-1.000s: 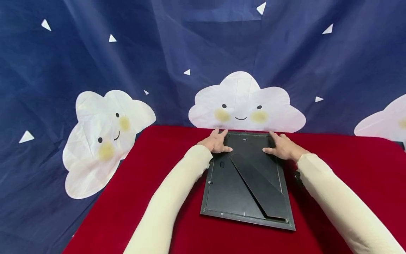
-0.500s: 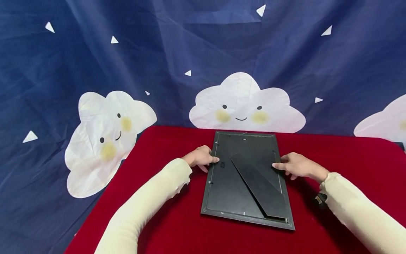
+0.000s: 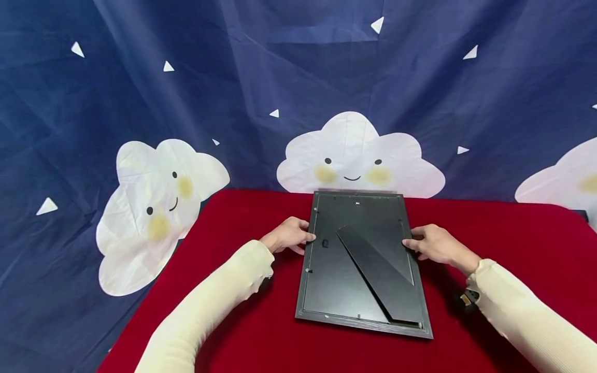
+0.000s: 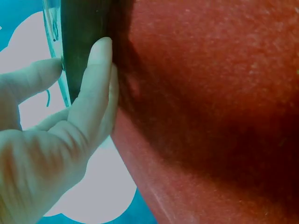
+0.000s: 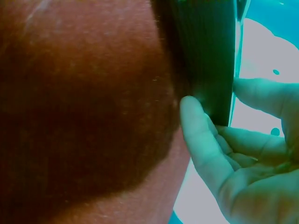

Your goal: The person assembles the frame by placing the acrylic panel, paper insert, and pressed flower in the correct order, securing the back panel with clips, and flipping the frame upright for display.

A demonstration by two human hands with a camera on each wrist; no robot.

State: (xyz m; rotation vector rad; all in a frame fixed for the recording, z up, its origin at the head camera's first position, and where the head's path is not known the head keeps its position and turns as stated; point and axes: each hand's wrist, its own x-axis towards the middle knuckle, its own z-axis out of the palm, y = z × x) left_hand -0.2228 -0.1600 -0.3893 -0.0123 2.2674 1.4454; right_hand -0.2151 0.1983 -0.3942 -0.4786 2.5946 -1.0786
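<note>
A black picture frame (image 3: 322, 285) with its back facing up is in the middle of the red cloth, its slanted easel stand (image 3: 380, 274) lying along the backing. My left hand (image 3: 289, 235) grips the frame's left side, thumb on the back and fingers at the outer edge. On the opposite side my right hand (image 3: 438, 243) pinches the frame the same way. In the left wrist view the frame's dark edge (image 4: 84, 42) passes between thumb and fingers. The right wrist view shows the other edge (image 5: 208, 51) held likewise, over a shadow. The frame's front is hidden.
Red cloth (image 3: 252, 207) covers the table around the frame. Behind its far edge hangs a dark blue curtain (image 3: 308, 62) printed with smiling white clouds (image 3: 354, 150). A small dark device (image 3: 470, 297) shows at the right cuff.
Both hands have come down from the frame's far corners to its sides and now grip it. The frame's far edge has risen slightly, and the view has tilted a little upward.
</note>
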